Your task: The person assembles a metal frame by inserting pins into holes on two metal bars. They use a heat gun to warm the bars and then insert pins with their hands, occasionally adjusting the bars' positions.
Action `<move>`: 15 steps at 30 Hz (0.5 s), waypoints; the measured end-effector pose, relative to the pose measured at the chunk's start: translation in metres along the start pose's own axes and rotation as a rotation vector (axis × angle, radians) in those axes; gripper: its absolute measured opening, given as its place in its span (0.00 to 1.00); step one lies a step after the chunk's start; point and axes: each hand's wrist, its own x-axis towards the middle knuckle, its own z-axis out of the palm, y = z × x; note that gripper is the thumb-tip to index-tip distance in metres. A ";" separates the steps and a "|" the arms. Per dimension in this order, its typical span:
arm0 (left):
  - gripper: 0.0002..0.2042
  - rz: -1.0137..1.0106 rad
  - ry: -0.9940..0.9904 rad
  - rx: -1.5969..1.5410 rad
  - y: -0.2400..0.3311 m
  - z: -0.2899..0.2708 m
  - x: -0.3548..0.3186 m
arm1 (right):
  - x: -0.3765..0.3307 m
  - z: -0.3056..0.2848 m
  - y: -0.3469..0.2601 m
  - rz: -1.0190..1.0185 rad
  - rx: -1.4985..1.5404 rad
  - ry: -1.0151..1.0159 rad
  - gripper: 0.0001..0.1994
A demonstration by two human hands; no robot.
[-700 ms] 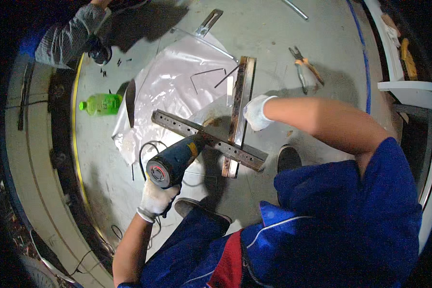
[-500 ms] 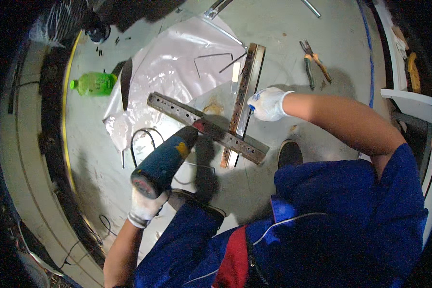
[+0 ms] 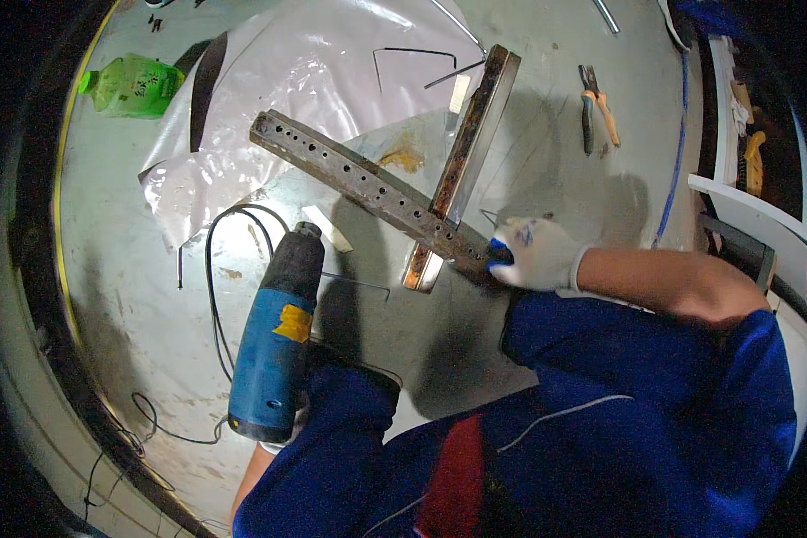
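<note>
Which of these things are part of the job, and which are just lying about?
Part of the job:
power tool, in the left hand
top bar, its end in the right hand
lower bar, crossed beneath it

Apparently just lying about, no hand on them:
bottle
pliers
bent rod
sheet

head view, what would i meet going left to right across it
Bottle → power tool → underneath bar → pliers → blue line → yellow object
</note>
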 end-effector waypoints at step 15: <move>0.23 0.106 -0.158 0.000 -0.056 -0.031 0.048 | 0.019 0.071 -0.067 0.368 -0.088 0.174 0.39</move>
